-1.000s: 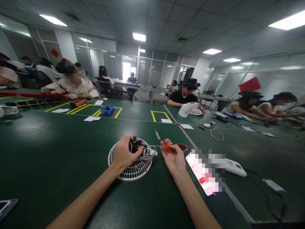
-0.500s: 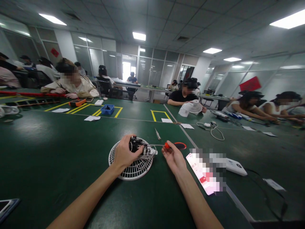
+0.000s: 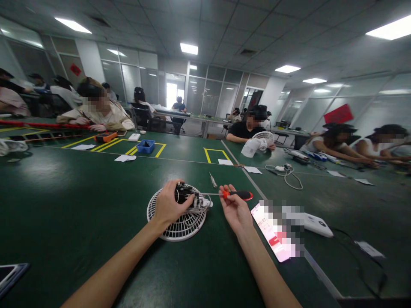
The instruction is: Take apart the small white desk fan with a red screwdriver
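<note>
Screwdriver (image 3: pixel 240 195) turned, right hand (image 3: pixel 236 211) gripping | left hand (image 3: pixel 167 205) clamps motor (image 3: pixel 183 198) | blue bin (image 3: pixel 145 149): black parts (image 3: pixel 146 143)

the broad dark-green tabletop (image 3: pixel 80 214) looks smooth and hard, its semi-gloss coat throwing back pale smears of light. the round white slatted fan grille (image 3: pixel 187 226) has the soft sheen of moulded plastic; the compact black motor unit (image 3: pixel 182 195) reads as darker plastic. the long screwdriver with a red-and-black handle (image 3: pixel 241 195) joins a thin grey metal shaft to smooth plastic. the small blue open-topped bin (image 3: pixel 146 149) looks plastic, the flat white rectangular slip (image 3: pixel 125 158) matt paper, the loose cream long-sleeved jacket (image 3: pixel 112 115) softly creased cloth.
</note>
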The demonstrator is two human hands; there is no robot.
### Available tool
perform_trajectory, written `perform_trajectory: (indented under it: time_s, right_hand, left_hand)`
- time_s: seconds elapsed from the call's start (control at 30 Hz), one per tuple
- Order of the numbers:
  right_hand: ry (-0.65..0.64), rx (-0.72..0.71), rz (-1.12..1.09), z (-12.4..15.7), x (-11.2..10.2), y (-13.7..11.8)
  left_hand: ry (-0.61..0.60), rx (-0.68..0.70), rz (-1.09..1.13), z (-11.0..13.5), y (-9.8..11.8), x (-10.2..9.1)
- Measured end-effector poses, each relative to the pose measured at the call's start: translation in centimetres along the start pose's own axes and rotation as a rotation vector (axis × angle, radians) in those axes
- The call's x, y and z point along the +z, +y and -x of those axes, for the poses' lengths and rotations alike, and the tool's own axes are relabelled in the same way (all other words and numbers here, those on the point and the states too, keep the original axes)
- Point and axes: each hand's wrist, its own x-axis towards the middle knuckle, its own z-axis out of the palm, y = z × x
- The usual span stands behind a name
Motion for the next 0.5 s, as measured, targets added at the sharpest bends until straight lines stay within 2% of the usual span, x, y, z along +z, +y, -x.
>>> perform_trajectory:
  time_s: [0.33,0.5]
  right_hand:
    - [0.085,-0.14,0.128,-1.0,-1.1,1.4]
    - [0.122,-0.16,0.17,-1.1,-1.2,2.0]
  left_hand:
    - [-0.017,0.016,-0.001,-0.1,0.1,-0.1]
    - [-0.026,0.008,-0.013,-0.2,0.2,0.0]
